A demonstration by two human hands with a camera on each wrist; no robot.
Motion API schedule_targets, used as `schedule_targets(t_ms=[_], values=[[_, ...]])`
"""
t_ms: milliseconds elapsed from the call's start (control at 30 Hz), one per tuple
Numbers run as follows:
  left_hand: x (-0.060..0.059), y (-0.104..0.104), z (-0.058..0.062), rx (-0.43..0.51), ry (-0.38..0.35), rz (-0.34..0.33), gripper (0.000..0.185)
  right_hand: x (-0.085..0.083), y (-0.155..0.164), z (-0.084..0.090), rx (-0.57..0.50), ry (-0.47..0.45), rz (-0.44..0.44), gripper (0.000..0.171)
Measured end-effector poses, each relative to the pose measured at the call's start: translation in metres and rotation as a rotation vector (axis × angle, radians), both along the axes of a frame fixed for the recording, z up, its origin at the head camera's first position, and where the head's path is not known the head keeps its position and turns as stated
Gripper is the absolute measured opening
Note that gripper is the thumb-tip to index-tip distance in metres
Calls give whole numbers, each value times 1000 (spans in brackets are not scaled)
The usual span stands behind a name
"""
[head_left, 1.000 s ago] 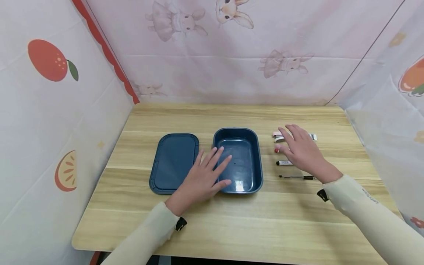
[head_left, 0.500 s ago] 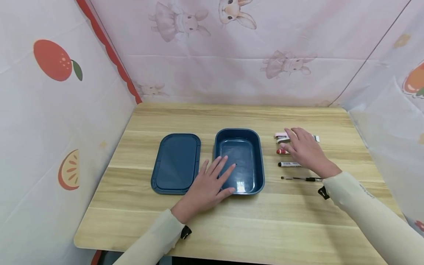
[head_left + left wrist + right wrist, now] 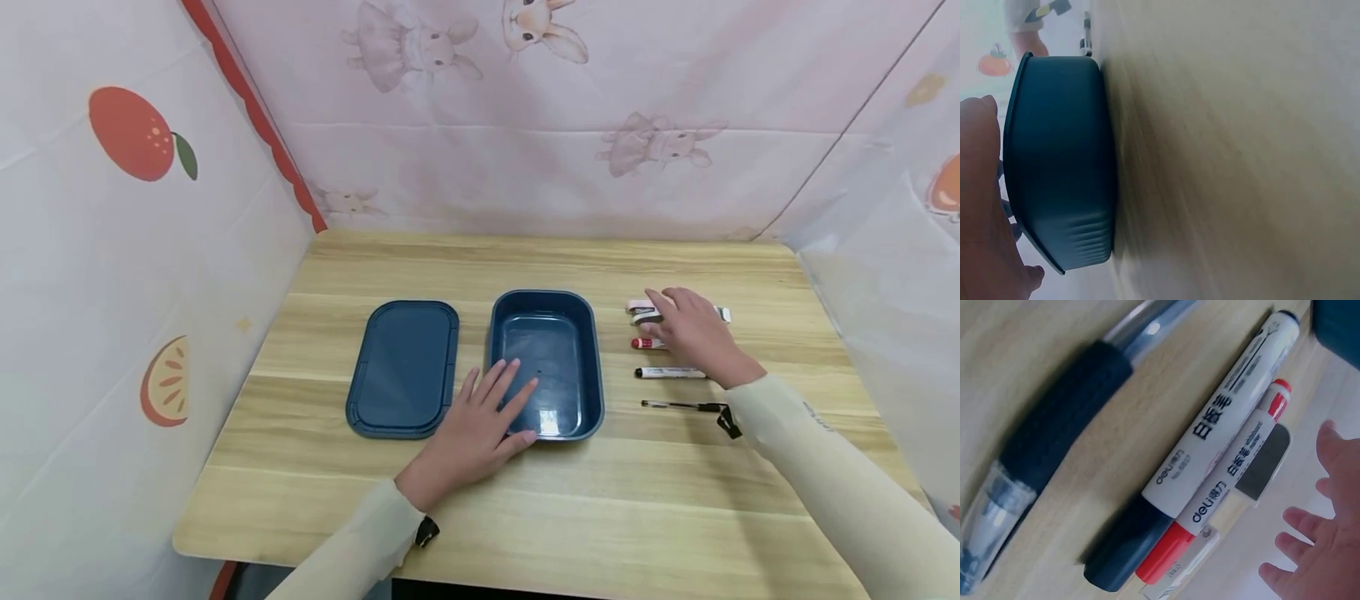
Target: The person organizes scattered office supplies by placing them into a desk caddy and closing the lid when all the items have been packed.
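Observation:
A deep dark-blue box (image 3: 551,333) stands with its inside facing up in the middle of the table. My left hand (image 3: 476,429) lies with spread fingers over its near left rim; in the left wrist view, that hand (image 3: 985,206) is beside the box wall (image 3: 1063,162). At the right, my right hand (image 3: 697,333) reaches over a pink-and-white stapler (image 3: 639,308), hiding part of it and of a red-capped marker (image 3: 645,342). In the right wrist view, its loosely bent fingers (image 3: 1297,519) hold nothing. Nearer lie a black-capped whiteboard marker (image 3: 671,372) and a black pen (image 3: 678,406).
A flat dark-blue lid (image 3: 405,367) lies left of the box. The wooden table (image 3: 570,517) ends at a front edge close to me. Printed cloth walls (image 3: 465,175) enclose the back and both sides.
The head view has shifted slightly. My left hand has slid a little toward the near end of the box. My right hand has moved slightly rightward and down, uncovering more of the markers.

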State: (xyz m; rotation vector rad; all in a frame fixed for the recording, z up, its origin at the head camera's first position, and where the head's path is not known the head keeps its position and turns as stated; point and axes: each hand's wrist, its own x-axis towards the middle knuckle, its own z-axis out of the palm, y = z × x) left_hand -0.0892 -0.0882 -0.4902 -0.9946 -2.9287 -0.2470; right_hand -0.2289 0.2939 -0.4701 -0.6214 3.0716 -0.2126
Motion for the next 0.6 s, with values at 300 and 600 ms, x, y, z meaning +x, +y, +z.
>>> schedule_targets(t_ms=[300,600], values=[[3,-5,-7,2,3,1,68,-9,1,-3,-4,-47,-15,77],[7,-9,-11,16,-3,25,66,-19,8,-14,-11,-77,-28,74]])
